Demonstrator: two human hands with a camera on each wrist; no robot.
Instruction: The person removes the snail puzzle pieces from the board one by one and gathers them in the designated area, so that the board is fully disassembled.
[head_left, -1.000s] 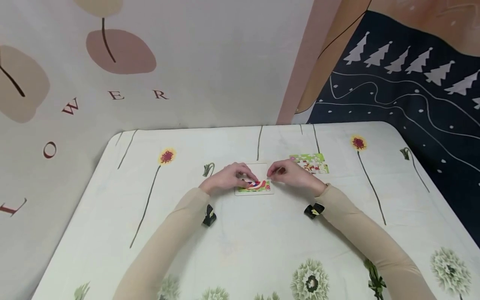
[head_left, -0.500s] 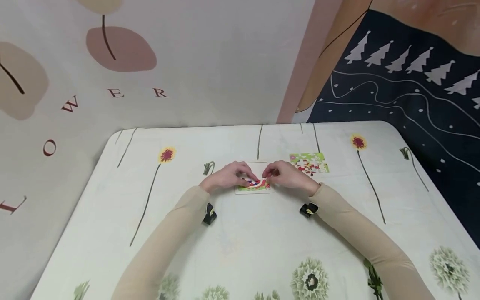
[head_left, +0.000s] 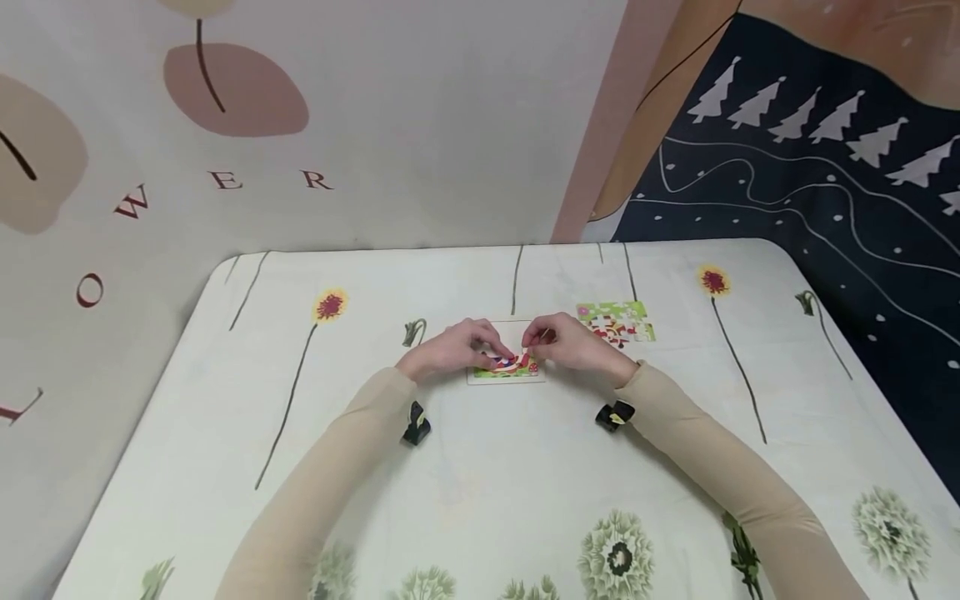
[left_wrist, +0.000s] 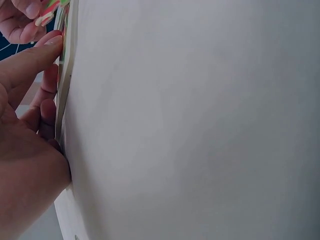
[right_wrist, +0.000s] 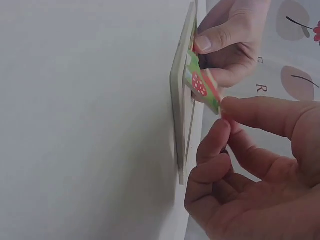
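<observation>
A thin puzzle tray [head_left: 506,330] lies on the table, its near part filled with joined picture pieces [head_left: 497,372] and its far part bare white. My left hand [head_left: 453,347] rests over the tray's left side, with its thumb pressing the pieces. At the right side, my right hand [head_left: 573,343] pinches a green and red puzzle piece [right_wrist: 200,82] with a spotted mushroom on it. In the right wrist view this piece tilts up out of the tray, its lower end close to the left thumb. The left wrist view shows the left hand [left_wrist: 30,90] along the tray's edge.
A partly assembled puzzle [head_left: 617,323] in green, red and white lies just beyond my right hand, with gaps in its outline. The flower-printed cloth [head_left: 495,475] covers the table. A pale wall hanging [head_left: 420,133] stands behind the far edge.
My right hand has shifted a little to the left over the tray's right edge, and the piece there is now lifted. My left hand stays put on the pieces. The head view tilts slightly.
</observation>
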